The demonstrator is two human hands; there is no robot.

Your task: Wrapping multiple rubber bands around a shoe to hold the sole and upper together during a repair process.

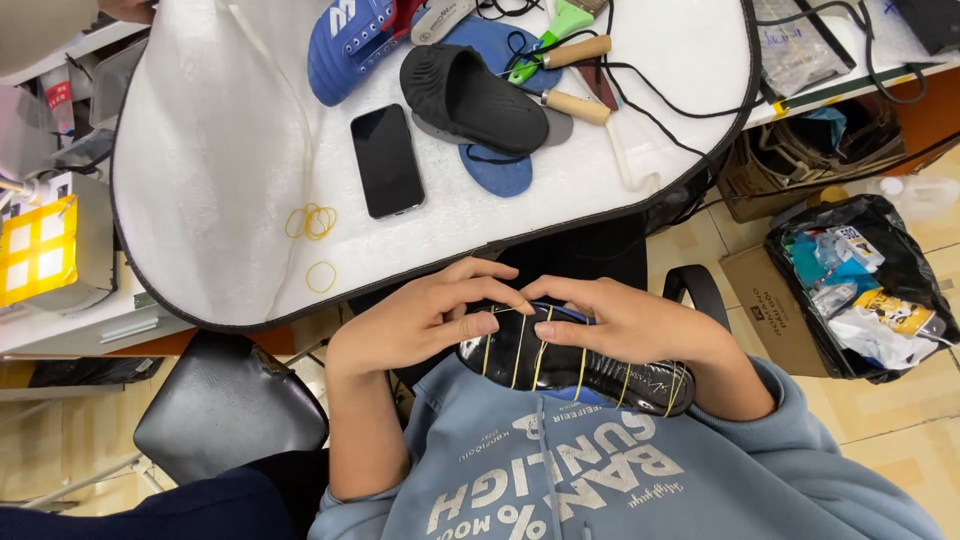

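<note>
A flat black rectangular smartphone with a dark, unlit screen point(386, 160) is laid face up on the white table. A yellow square label with white panes point(37, 249) is seen at the far left. Crumpled coloured wrappers point(850, 275) are held in a black plastic bag point(905, 255) beside a brown cardboard box point(772, 315).

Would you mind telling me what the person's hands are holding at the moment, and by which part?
Both hands hold a black shoe sole bound with yellow rubber bands. The left hand and the right hand grip its upper edge near one end, fingers on the bands.
</note>
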